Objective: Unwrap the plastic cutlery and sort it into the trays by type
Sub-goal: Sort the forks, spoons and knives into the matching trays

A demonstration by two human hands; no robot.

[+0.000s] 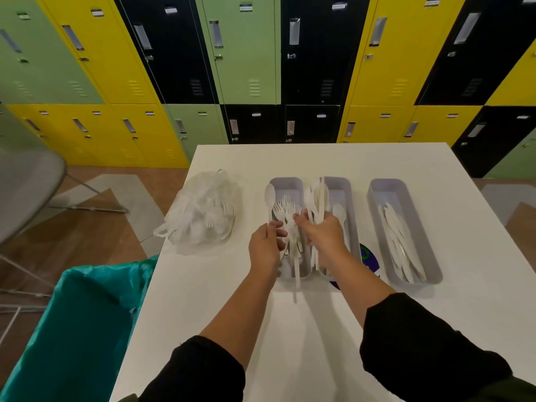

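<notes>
Three grey trays stand side by side on the white table (319, 329). The left tray (285, 182) holds white forks (285, 208) and one spoon (269, 195). In the middle tray (342, 187) lie spoons, and the right tray (388, 188) holds knives (401, 242). My right hand (324, 233) grips a bundle of white cutlery (318, 198) between the left and middle trays. My left hand (265, 246) pinches fork handles over the left tray. A clear plastic bag (203, 211) of wrapped cutlery lies to the left.
A bin with a green liner (78, 323) stands at the table's left front corner. A purple sticker (369, 258) shows between the middle and right trays. Coloured lockers (261, 68) line the wall behind. A grey chair (26, 187) is at far left.
</notes>
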